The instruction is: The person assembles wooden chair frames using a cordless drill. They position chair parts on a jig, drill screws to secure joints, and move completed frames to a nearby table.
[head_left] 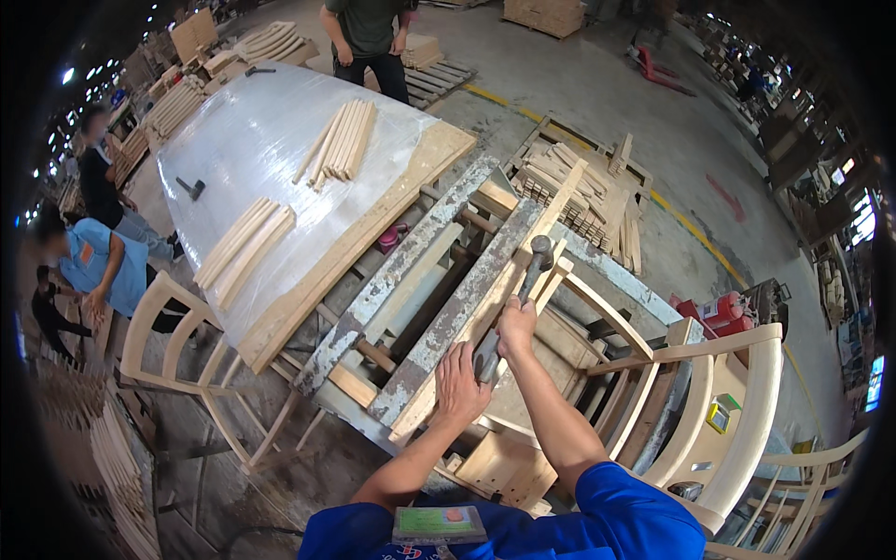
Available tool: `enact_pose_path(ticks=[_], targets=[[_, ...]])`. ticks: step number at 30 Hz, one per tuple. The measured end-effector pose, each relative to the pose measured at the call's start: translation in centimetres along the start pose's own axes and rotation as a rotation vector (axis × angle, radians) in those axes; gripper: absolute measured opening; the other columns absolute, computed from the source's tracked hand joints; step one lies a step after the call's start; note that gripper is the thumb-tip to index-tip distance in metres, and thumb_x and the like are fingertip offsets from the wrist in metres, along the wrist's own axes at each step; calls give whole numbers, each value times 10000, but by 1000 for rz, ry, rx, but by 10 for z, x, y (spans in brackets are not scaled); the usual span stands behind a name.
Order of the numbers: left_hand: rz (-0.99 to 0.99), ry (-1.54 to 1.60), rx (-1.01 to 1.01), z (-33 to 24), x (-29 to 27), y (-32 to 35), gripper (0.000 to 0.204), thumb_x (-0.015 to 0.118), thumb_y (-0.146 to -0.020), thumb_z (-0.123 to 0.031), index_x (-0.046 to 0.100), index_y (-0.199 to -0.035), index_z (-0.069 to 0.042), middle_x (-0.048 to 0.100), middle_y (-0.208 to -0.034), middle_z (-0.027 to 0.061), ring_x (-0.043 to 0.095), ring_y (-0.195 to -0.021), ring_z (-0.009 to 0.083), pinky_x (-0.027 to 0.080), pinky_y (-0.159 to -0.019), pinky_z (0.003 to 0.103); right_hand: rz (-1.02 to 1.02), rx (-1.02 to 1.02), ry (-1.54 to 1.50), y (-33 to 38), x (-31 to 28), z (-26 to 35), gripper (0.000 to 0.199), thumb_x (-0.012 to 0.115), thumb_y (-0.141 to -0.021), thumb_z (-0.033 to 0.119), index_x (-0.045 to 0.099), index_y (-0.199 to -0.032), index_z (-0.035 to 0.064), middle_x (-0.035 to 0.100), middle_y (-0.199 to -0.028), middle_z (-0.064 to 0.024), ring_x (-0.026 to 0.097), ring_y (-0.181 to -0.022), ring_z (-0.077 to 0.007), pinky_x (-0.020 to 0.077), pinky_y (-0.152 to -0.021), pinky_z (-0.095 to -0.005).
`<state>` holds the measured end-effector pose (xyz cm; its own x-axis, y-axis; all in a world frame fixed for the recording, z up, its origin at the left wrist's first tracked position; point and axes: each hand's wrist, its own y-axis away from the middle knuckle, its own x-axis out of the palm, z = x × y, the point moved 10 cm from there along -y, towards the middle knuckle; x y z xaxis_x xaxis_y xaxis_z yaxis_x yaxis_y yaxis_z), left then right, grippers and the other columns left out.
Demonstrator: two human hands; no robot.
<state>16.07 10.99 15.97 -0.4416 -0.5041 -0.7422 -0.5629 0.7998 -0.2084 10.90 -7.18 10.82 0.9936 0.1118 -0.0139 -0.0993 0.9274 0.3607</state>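
My right hand (516, 327) is closed around the handle of a hammer (536, 265), whose metal head points away from me. The grey grip end reaches back to the fingers of my left hand (461, 387). That hand lies with fingers stretched out over a long pale wooden strip (499, 306), partly hiding it. Beneath the strip runs a paint-worn metal bar (446, 338) of a clamping bench. Just right of my right hand stands a wooden chair frame (609, 313) with curved parts.
A plastic-covered table (271, 140) at the left bears bundles of wooden sticks (343, 140) and another hammer (191, 189). A second chair frame (177, 341) stands left. Wood pieces fill a pallet (583, 196) ahead. Red canisters (723, 310) stand right. Other people (369, 33) are nearby.
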Motion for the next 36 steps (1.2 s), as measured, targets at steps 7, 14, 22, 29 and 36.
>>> enact_pose_path(ticks=[7,14,22,29,36], targets=[[-186,21,-2,-11,-20,1,760,714,-845,-181,377,-1485,51,461,-1418,308,421,-1351,484,305,-1169,561,-178,-40,384,-14,17,-10,415,595,-938,131,481,-1295,-46,654,-1156,-321,643,-1126,-475,488,-978,-489],[-170,-16,38,-9,-20,3,470,635,-904,-149,547,-1336,12,579,-1307,227,506,-1275,410,350,-1118,538,-81,-140,398,27,15,14,443,633,-918,113,499,-1299,-69,575,-1290,-326,591,-1219,-433,481,-1006,-465],[-212,-10,27,-4,-52,23,376,602,-922,-118,602,-1286,-24,608,-1260,165,520,-1246,363,337,-1114,503,790,132,299,185,-87,-27,323,623,-1053,267,647,-1253,14,711,-1004,-98,691,-843,-162,581,-751,-315],[-124,-33,74,-41,-20,7,415,571,-925,-153,586,-1312,-1,588,-1309,219,488,-1269,405,309,-1134,545,346,-61,730,250,-338,-70,306,634,-1027,297,673,-1198,46,728,-914,-100,720,-822,-178,593,-709,-363],[-140,-55,130,-66,-15,45,469,563,-1003,-203,545,-1360,102,598,-1329,316,545,-1231,481,395,-1080,534,-22,-57,994,325,-495,8,362,604,-958,387,688,-1127,77,724,-1074,-222,686,-1002,-439,532,-867,-535]])
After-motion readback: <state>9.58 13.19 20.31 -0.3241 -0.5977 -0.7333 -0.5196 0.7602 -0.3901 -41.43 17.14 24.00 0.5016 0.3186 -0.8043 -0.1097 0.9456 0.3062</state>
